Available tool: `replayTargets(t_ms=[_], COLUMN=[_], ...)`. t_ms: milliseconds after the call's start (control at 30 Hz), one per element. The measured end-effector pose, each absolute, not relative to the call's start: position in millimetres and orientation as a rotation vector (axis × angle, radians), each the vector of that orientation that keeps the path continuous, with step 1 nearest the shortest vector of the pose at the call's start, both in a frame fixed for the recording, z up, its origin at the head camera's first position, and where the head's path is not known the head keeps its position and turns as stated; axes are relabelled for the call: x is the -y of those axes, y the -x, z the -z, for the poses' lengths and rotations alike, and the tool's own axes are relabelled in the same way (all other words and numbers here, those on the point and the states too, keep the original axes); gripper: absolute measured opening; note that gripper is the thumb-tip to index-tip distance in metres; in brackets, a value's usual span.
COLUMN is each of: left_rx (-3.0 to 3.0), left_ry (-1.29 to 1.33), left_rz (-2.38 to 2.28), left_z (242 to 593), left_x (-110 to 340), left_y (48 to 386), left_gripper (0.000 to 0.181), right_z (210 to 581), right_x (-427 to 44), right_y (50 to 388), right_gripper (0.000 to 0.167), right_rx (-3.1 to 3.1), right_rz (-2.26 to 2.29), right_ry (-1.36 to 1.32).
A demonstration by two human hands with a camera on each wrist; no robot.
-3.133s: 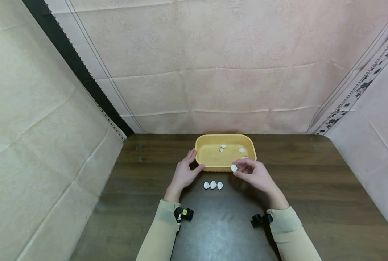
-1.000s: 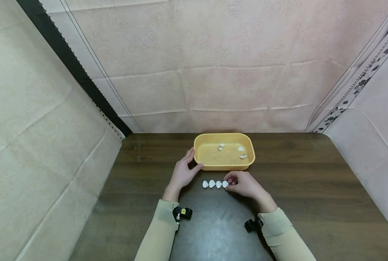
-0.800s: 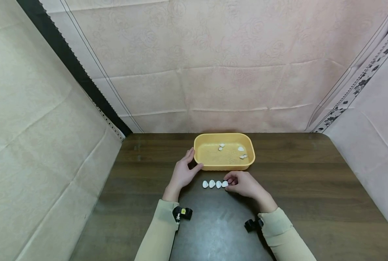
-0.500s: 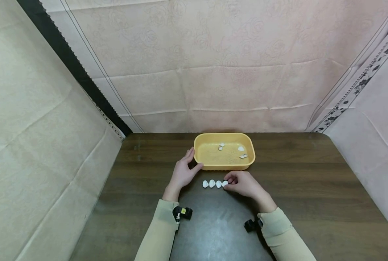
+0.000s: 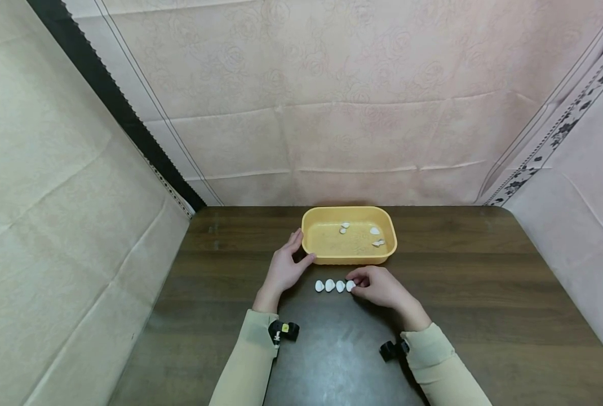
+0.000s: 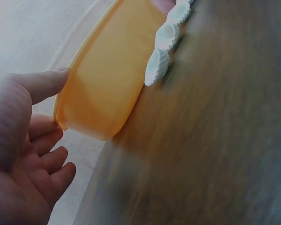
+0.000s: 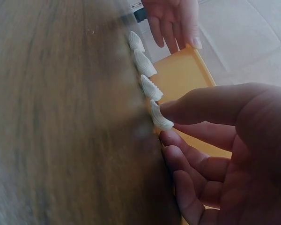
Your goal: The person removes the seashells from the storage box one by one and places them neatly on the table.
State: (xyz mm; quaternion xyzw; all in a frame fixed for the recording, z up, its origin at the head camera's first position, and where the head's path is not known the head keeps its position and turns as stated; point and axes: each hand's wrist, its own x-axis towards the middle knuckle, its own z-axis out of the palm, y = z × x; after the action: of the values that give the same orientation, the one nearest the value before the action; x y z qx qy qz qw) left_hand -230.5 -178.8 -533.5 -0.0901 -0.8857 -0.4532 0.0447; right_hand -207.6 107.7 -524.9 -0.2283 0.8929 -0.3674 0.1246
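Several white ribbed seashells (image 5: 329, 286) lie side by side in a row on the table, in front of a yellow plastic tray (image 5: 327, 260). My right hand (image 5: 380, 286) holds the row's rightmost seashell (image 7: 161, 118) between thumb and fingers; in the right wrist view it nearly touches its neighbour. At the tray's near left corner is my left hand (image 5: 284, 273), thumb against the near side and fairly straight fingers along the left side. The left wrist view shows the thumb and index fingertips touching the tray rim, the other fingers loosely bent.
Inside the tray sit more white shells: one (image 5: 375, 231) towards the right, small ones (image 5: 344, 225) left of it, others (image 5: 378, 243) close to the near right. The brown wooden table (image 5: 484, 293) meets pale cloth hangings (image 5: 357, 141) at its back and sides.
About three seconds ago my right hand held a shell over the tray's near right corner. It brought that shell to the row's right end and shifted it slightly there. The left hand stays put.
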Motion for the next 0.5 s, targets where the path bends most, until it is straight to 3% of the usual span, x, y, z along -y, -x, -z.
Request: replayTargets(t_ms=[500], left_rx=[2.703], left_ry=[0.275], left_rz=[1.392], left_z=[532.0], left_x=[178.5], left_y=[230.0], left_gripper=[0.076], right_z=[526.6], right_x=[-106.6], right_y=[207.1], right_gripper=[0.022], right_rx=[-2.61], right_rz=[1.124], right_ry=[0.634])
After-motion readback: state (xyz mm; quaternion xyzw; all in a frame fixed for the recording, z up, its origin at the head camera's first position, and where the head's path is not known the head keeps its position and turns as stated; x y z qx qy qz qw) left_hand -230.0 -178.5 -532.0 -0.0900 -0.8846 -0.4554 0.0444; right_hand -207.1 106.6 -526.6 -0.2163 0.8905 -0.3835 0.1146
